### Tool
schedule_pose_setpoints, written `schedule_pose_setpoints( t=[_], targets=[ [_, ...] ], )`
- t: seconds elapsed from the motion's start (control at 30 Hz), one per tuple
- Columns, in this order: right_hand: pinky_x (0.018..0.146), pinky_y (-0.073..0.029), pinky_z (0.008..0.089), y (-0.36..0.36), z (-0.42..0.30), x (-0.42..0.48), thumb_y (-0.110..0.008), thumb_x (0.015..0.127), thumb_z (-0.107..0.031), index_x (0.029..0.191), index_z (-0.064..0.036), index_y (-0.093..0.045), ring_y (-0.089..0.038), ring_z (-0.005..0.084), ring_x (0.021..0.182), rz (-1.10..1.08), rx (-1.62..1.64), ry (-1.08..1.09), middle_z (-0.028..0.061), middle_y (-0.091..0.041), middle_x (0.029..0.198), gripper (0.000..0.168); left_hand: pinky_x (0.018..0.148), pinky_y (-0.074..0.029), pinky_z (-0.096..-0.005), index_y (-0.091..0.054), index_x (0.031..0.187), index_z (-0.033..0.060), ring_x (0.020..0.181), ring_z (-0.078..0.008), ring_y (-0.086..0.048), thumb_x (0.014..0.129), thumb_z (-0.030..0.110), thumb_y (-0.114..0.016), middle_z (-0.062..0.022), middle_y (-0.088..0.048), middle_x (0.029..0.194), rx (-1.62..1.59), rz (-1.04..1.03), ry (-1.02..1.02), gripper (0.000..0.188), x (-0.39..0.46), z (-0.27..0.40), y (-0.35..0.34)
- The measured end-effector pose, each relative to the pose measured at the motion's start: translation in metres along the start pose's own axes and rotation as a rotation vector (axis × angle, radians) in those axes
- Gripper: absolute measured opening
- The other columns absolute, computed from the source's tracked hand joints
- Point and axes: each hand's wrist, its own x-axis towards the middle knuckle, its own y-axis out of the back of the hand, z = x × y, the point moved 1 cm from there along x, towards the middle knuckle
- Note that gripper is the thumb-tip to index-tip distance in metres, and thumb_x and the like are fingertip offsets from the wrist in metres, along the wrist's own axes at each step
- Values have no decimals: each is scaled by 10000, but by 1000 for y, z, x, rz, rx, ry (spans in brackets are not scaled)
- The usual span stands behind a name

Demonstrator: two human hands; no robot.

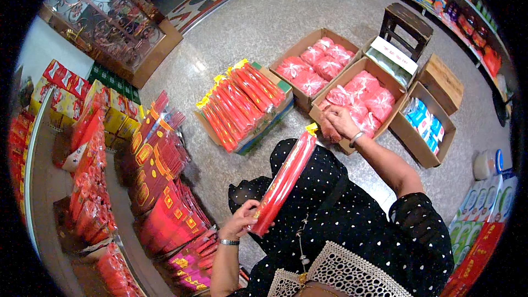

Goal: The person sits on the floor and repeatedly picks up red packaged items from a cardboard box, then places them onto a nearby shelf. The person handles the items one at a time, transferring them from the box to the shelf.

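Note:
My left hand (244, 219) grips the lower end of a long red packet (284, 179) in clear plastic film, with a yellow tie at its far end. The packet lies tilted across the front of my black dotted clothing. My right hand (340, 120) is at the near corner of an open cardboard box (350, 150), its fingers closed around a blurred reddish bundle (330, 130). Several pink bundles (373, 99) in clear plastic bags fill that box. Beyond my left hand, a carton (268, 121) bears rows of similar red packets (241, 105) with yellow ties.
Another box of pink bundles (319, 64) stands behind. To the right are a box of blue-white packs (427, 123), a closed carton (441, 82) and a dark wooden stool (406, 27). Shelves of red packaged goods (93, 181) line my left; stocked shelves (449, 20) curve along the far right.

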Motion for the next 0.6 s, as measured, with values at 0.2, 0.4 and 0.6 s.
schedule_pose_setpoints(
  t=[0.2, 0.4, 0.6],
  targets=[
    [731, -476, 280, 19, -4, -15, -548, 912, -168, 899, 0, -643, -589, 121, 801, 102, 202, -134, 47, -653, 839, 194, 784, -538, -354, -426, 1177, 91, 927, -247, -629, 708, 110, -753, -129, -584, 1112, 145, 101, -96, 572, 1, 7, -30],
    [812, -456, 308, 43, -70, -6, -573, 898, -178, 892, 0, -638, -575, 171, 918, 175, 169, 64, 101, -614, 872, 189, 856, -434, -337, -512, 1165, 68, 1026, -267, -536, 666, 110, -730, -143, -523, 1168, 1280, 306, -397, 547, -17, 35, -55],
    [838, -447, 367, -3, -153, -26, -598, 860, -170, 896, -50, -635, -553, 268, 952, -115, -124, 538, 107, -558, 949, 130, 928, -375, -449, -479, 1257, 67, 1086, -371, -470, 648, 137, -735, -196, -464, 1255, 1902, 523, -475, 664, -7, 2, -50]
  ],
)
